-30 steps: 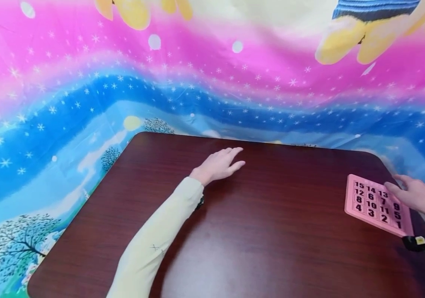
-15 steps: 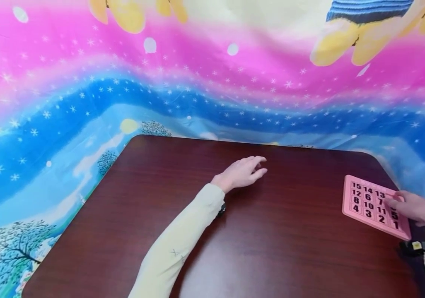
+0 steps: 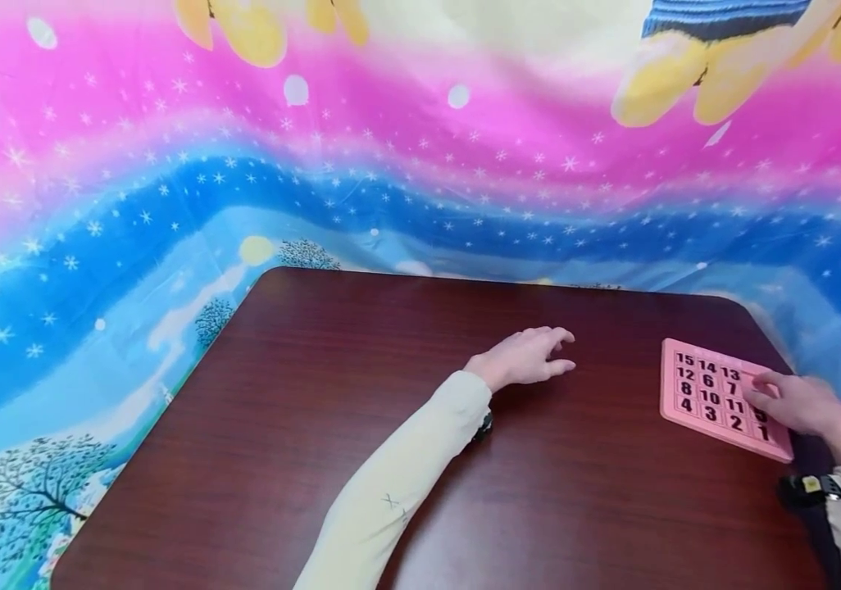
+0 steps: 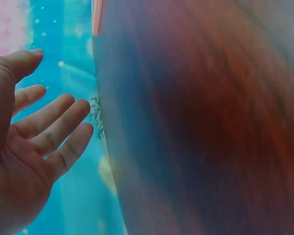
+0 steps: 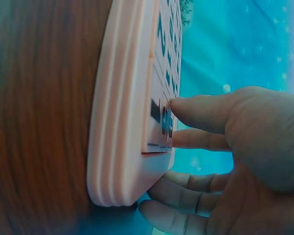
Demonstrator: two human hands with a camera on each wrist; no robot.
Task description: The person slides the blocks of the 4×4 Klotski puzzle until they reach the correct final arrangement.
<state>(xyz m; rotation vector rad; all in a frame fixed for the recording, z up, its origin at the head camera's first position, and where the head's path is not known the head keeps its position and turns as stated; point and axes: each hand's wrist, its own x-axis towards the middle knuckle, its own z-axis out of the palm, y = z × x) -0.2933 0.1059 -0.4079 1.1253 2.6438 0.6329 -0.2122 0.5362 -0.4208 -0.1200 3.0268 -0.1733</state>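
Note:
A pink number puzzle board (image 3: 723, 401) with black numerals lies at the right side of the table. My right hand (image 3: 807, 406) is at its right edge, the thumb on the tiles and other fingers beside the rim. In the right wrist view the thumb touches the face of the board (image 5: 120, 122), and the lower fingers of the hand (image 5: 255, 156) are at its edge. My left hand (image 3: 524, 357) hovers over the table left of the board, fingers slightly bent and holding nothing; in the left wrist view the hand (image 4: 34, 142) shows an empty palm.
The dark wooden table (image 3: 280, 426) has rounded corners. Behind it and along its sides hangs a pink and blue patterned cloth (image 3: 391, 164). A dark watch-like band (image 3: 811, 487) is on the right wrist.
My left hand has moved right across the table toward the board. The board has shifted slightly left together with my right hand, whose thumb has come down onto its face.

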